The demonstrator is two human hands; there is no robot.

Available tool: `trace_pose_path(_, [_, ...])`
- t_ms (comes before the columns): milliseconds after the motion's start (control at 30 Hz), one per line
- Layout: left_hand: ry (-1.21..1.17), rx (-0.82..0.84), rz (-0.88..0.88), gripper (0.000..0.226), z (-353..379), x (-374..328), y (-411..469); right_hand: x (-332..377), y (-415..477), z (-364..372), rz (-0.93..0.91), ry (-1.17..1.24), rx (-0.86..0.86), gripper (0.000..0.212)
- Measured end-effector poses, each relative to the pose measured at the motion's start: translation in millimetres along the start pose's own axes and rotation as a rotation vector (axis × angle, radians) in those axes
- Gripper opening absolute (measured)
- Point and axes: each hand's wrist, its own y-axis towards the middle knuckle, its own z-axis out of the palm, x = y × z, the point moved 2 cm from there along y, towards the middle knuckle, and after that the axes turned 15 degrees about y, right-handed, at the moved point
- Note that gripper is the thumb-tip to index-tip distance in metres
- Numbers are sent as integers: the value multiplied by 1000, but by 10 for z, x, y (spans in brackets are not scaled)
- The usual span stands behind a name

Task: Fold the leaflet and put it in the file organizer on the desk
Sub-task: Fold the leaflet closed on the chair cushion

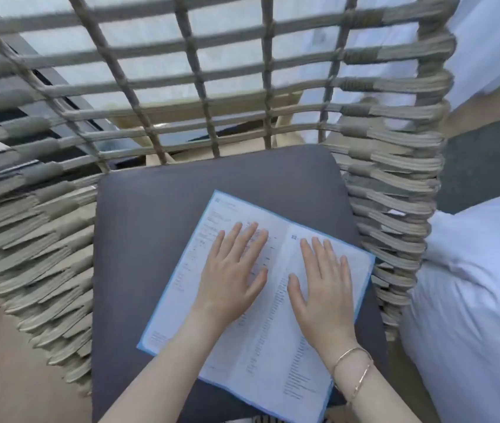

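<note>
Leaflet [261,300] lies unfolded on the grey seat cushion [151,224] of a woven chair [44,224] — left hand [230,276] and right hand [322,294] both flat, fingers spread, pressing it, gripping nothing.

White leaflet [261,331] (blue-edged), grey cushion [151,209]
</note>
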Motion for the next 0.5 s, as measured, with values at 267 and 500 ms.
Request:
trace_pose_path(267, [66, -46, 71, 57, 109, -12, 93, 28, 101, 125, -38, -49, -42, 58])
trace_pose_path(500, [171, -27, 148, 54, 343, 101, 249, -26, 192, 341, -35, -119, -27, 59])
